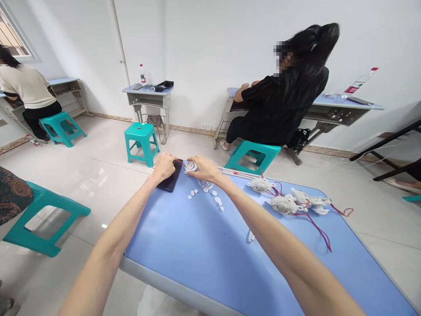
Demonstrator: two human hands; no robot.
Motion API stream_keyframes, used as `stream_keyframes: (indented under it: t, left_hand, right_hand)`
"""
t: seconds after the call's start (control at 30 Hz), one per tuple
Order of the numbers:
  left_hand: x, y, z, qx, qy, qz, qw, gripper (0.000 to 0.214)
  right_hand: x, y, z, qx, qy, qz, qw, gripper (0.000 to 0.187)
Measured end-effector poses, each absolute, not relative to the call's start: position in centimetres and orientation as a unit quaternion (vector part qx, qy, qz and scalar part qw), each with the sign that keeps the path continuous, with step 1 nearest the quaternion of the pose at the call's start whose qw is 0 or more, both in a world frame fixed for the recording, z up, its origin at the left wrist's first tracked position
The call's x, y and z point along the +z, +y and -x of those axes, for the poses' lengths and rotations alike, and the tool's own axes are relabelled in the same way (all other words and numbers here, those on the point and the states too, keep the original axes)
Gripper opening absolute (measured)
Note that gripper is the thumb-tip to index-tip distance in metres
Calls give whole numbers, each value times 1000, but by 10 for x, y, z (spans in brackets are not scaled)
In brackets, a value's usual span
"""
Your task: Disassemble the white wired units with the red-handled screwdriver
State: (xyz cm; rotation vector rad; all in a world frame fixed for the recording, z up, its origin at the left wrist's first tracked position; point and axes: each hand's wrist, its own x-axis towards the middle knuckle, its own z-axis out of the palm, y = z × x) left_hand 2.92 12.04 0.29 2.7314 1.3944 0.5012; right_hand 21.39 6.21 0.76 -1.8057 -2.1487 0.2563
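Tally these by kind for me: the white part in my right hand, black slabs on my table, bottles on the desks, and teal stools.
White part in your right hand: 1
Black slab: 1
Bottles: 2
Teal stools: 4, leaving out a cut-off teal bit at the right edge
Total: 8

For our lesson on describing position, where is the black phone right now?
In the head view, the black phone lies at the far left corner of the blue table, partly covered by the left hand, left of the white discs.
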Motion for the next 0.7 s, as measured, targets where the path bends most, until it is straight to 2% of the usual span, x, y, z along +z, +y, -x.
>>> stream_keyframes:
  t: [0.7]
  left_hand:
    - [5,122,-26,150,462,-874,17,49]
  right_hand:
    - [9,69,-211,68,-771,623,114,49]
